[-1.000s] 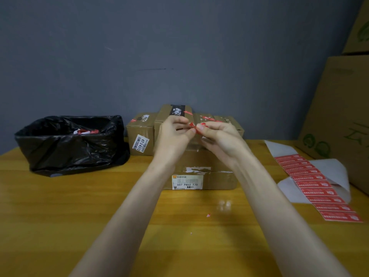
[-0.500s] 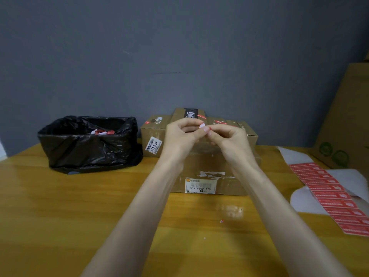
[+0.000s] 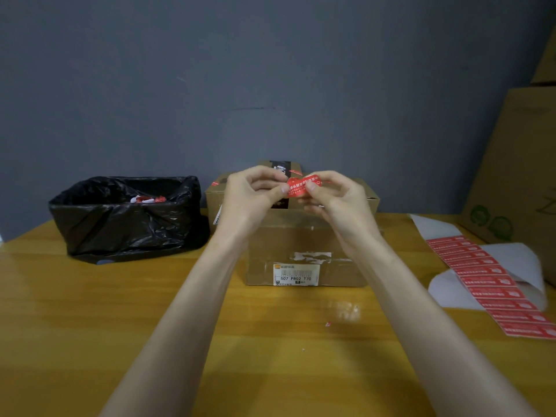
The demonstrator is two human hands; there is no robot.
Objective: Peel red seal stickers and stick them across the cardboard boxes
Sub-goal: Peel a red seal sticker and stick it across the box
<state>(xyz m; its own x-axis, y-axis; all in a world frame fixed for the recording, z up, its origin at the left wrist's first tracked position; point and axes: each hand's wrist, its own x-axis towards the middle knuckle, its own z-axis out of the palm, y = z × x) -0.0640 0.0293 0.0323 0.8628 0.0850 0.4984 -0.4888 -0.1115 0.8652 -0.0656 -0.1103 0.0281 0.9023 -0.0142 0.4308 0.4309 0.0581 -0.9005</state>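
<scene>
A red seal sticker (image 3: 298, 187) with white print is stretched between my two hands, in the air above the cardboard boxes. My left hand (image 3: 252, 194) pinches its left end and my right hand (image 3: 337, 200) pinches its right end. Below them a brown cardboard box (image 3: 304, 254) with a white barcode label stands on the wooden table. Smaller boxes (image 3: 365, 194) with red seals sit behind it, partly hidden by my hands. A strip of red seal stickers (image 3: 487, 281) on white backing paper lies at the right.
A bin lined with a black bag (image 3: 126, 218) stands at the left and holds red and white scraps. Large cardboard cartons (image 3: 517, 182) lean at the far right. A grey wall closes off the back. Tiny paper bits (image 3: 328, 324) lie on the table.
My hands have drawn slightly apart, and the sticker, earlier almost hidden between my fingertips, now shows its red printed face. The view has shifted a little.
</scene>
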